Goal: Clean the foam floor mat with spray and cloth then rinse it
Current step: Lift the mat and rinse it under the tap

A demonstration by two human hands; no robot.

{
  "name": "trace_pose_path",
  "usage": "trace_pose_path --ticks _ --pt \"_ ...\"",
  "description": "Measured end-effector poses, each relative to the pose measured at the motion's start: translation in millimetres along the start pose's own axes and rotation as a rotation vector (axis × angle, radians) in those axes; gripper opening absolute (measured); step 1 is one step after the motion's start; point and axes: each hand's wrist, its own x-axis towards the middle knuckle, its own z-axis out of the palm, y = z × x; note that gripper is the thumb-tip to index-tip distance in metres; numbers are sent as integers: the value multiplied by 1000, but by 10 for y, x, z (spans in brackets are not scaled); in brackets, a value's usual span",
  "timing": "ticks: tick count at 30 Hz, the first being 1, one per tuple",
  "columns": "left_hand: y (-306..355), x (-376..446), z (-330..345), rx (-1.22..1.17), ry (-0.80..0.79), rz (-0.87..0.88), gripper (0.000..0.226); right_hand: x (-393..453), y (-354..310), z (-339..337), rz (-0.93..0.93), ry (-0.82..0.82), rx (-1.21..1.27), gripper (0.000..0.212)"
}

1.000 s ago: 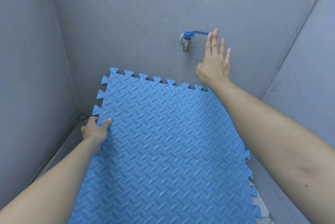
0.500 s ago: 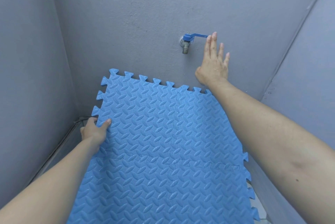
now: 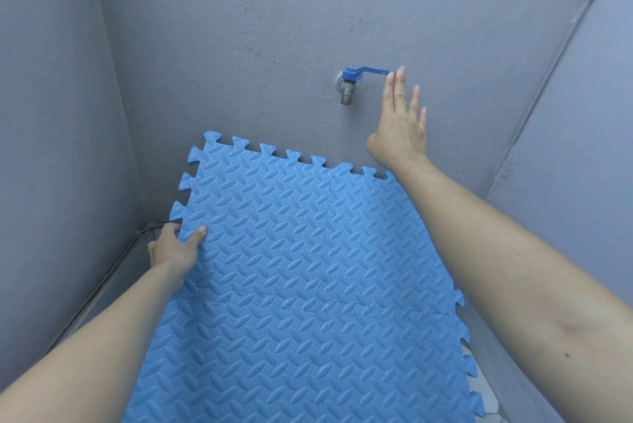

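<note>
Forearms: both enter from the bottom corners and are cut off by the frame edge; the right one covers the mat's right border through the middle of the picture.
Mat (image 3: 308, 285): blue foam, four interlocked tiles with faint seams, filling the lower centre; it slopes up toward the far wall, its bottom edge out of frame and its underside hidden.
Floor (image 3: 479, 385): only a pale sliver shows at lower right past the mat's toothed edge; too little to make out.
Left hand (image 3: 173, 248): at the mat's left edge, left of centre, gripping it with the thumb on top; the other fingers curl behind the foam and are mostly hidden.
Mat's top edge: ends below the tap; whether it touches the wall cannot be told.
Right hand (image 3: 399, 128): right of centre, raised, fingers straight and close together, holding nothing; the fingertips (image 3: 400, 75) reach the free end of the tap's lever, contact not certain.
Tap (image 3: 347, 87): upper centre on the far wall, blue lever lying level to the right, metal spout pointing down.
Walls (image 3: 239, 29): grey, closing in on three sides; a dark line runs along the base at left.
</note>
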Motion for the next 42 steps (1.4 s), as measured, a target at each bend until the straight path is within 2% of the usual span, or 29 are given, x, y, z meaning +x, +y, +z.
trace_pose_path --ticks 4,7,9,11,13,15,16,18,20,22,23,25,26,28,29,33,38,42 --pt "-31 21 -3 2 -8 4 65 -433 115 152 -38 39 211 97" --pt "-50 46 0 0 -10 2 66 -1070 504 457 -81 -57 156 95" --pt "-58 43 11 11 -7 7 66 -1575 878 672 -9 -138 134 95" --pt "-66 48 10 15 -7 8 66 -2104 1220 813 192 -231 152 104" --pt "-73 72 9 28 -7 12 67 -2607 1469 873 529 -339 196 119" --pt "-97 89 18 29 -6 16 68 -2988 1654 885 875 -439 349 131" --pt "-109 85 34 36 -11 20 67 -3128 1769 924 992 -504 432 132" --pt "-140 81 29 26 -5 7 61 -3239 1941 995 1109 -643 536 123" --pt "-199 81 -23 -54 13 -42 65 -3274 2098 1091 1123 -707 580 108" --pt "-317 90 -139 -72 -8 -79 72 -3275 2134 1120 1128 -670 575 105" --pt "-427 119 -223 -59 -64 -95 68 -3270 2124 1126 1124 -654 565 108" --pt "-659 115 -417 12 -296 -193 48 -3224 1973 1011 1099 -638 534 114" --pt "-809 135 -504 79 -392 -247 50 -3216 1900 981 1086 -639 521 114" --pt "-1151 233 -610 255 -508 -334 78 -3209 1772 925 1062 -640 494 104" --pt "-1213 181 -625 308 -540 -391 85 -3231 1751 947 1052 -631 464 100" --pt "-1243 13 -482 354 -517 -467 61 -3308 1748 1040 967 -605 359 95" --pt "-1357 -4 -330 345 -394 -437 61 -3285 1804 936 931 -645 354 92" --pt "-1256 -167 -362 459 -229 -313 71 -3220 1777 644 994 -708 353 83"
